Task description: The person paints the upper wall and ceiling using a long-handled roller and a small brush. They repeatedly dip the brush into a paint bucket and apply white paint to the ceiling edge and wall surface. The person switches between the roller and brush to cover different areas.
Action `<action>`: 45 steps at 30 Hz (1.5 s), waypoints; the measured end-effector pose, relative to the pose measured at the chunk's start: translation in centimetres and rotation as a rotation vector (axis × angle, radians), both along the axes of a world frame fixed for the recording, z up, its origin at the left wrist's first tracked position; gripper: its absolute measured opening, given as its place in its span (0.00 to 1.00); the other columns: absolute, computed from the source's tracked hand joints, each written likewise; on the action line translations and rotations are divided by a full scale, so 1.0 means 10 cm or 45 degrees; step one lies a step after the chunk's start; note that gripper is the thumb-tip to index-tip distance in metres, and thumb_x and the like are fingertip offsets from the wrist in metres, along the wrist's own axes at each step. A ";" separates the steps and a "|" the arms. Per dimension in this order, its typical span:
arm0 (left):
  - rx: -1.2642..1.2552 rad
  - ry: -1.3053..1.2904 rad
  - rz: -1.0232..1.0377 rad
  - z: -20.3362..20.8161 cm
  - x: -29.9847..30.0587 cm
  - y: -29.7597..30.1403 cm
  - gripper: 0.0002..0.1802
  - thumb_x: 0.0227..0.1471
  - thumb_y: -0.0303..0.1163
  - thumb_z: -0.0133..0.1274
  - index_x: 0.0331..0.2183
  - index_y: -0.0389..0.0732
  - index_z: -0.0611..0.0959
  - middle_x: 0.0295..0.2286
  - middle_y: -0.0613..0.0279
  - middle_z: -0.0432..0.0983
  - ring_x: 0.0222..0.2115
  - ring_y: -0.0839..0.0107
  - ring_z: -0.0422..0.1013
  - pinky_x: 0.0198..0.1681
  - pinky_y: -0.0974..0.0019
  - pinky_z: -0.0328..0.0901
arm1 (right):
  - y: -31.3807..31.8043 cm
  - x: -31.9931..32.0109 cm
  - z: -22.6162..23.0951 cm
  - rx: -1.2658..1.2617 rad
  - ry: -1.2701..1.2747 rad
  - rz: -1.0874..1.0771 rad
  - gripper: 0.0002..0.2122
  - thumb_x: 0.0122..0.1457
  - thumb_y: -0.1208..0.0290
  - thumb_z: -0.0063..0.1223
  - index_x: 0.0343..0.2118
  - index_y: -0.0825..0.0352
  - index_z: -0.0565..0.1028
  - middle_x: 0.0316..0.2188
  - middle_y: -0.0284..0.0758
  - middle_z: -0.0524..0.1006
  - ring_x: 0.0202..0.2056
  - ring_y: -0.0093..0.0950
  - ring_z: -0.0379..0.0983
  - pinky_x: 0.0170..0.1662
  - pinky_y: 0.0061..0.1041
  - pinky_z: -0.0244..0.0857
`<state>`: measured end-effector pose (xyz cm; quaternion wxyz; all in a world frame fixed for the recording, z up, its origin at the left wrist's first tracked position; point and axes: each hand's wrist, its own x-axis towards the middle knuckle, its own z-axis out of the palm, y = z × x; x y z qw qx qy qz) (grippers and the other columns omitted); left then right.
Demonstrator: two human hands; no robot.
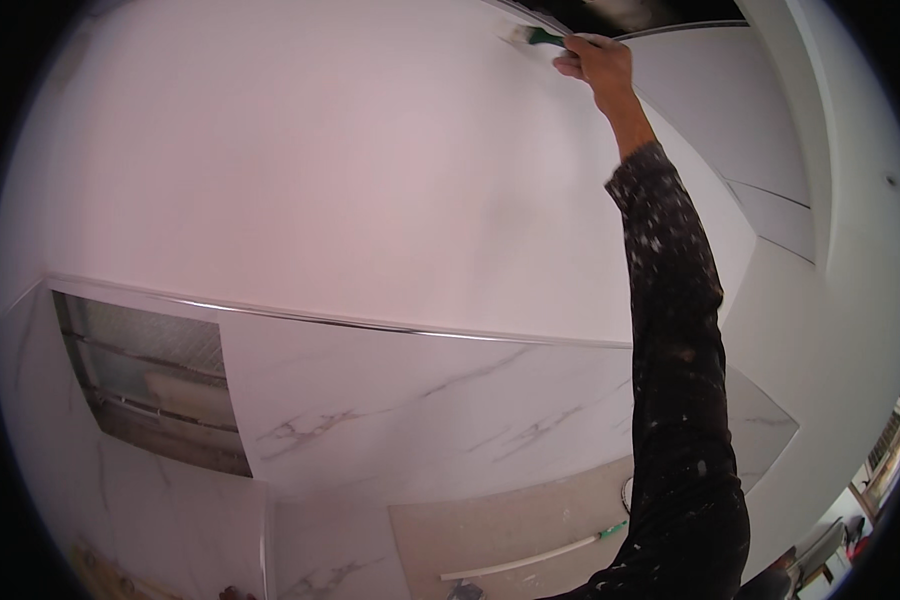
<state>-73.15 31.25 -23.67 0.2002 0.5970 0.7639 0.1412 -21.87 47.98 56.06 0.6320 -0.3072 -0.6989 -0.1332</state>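
My right hand (pixel 598 65) is raised high at the top of the view, its fingers closed round the green handle of a paintbrush (pixel 545 37). The brush points left, and its pale bristles meet the upper part of a smooth white surface (pixel 320 170), close to its top edge. A dark sleeve (pixel 675 330) spattered with white paint covers my right arm, which stretches up from the lower edge. No left hand can be made out; a small dark reddish shape at the lower edge is too cut off to identify.
Below the white surface runs a shiny metal trim (pixel 350 321), then marble-look panels (pixel 410 400). A rectangular opening (pixel 155 375) with bars is at left. A pale stick with a green end (pixel 530 558) lies across a beige area (pixel 470 525). White panelling (pixel 720 110) stands right.
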 end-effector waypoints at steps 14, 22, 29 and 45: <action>0.161 0.072 -0.028 0.01 0.02 -0.05 0.27 0.61 0.47 0.44 0.49 0.32 0.74 0.46 0.42 0.74 0.47 0.45 0.69 0.50 0.48 0.63 | 0.46 -0.26 -0.28 -0.074 0.083 0.216 0.12 0.57 0.71 0.60 0.41 0.72 0.79 0.33 0.38 0.80 0.30 0.28 0.79 0.37 0.24 0.77; 0.126 0.069 -0.043 -0.15 0.02 0.01 0.28 0.61 0.47 0.44 0.48 0.32 0.76 0.45 0.41 0.74 0.47 0.45 0.69 0.50 0.47 0.63 | 0.48 -0.14 -0.12 -0.093 0.099 -0.030 0.10 0.56 0.68 0.61 0.39 0.67 0.81 0.33 0.35 0.82 0.33 0.26 0.78 0.41 0.26 0.70; 0.173 0.068 -0.007 -0.09 0.05 -0.02 0.27 0.59 0.47 0.47 0.48 0.31 0.76 0.46 0.40 0.74 0.47 0.45 0.69 0.51 0.47 0.63 | 0.56 0.03 0.01 -0.071 0.110 -0.058 0.12 0.53 0.68 0.65 0.37 0.69 0.81 0.33 0.35 0.83 0.38 0.26 0.79 0.46 0.27 0.66; 0.156 0.041 -0.034 -0.11 0.00 0.00 0.27 0.59 0.47 0.47 0.48 0.31 0.76 0.46 0.42 0.74 0.48 0.46 0.69 0.52 0.48 0.63 | 0.38 0.48 0.06 -0.091 0.000 0.018 0.14 0.56 0.65 0.60 0.39 0.71 0.79 0.35 0.38 0.82 0.42 0.28 0.78 0.51 0.29 0.65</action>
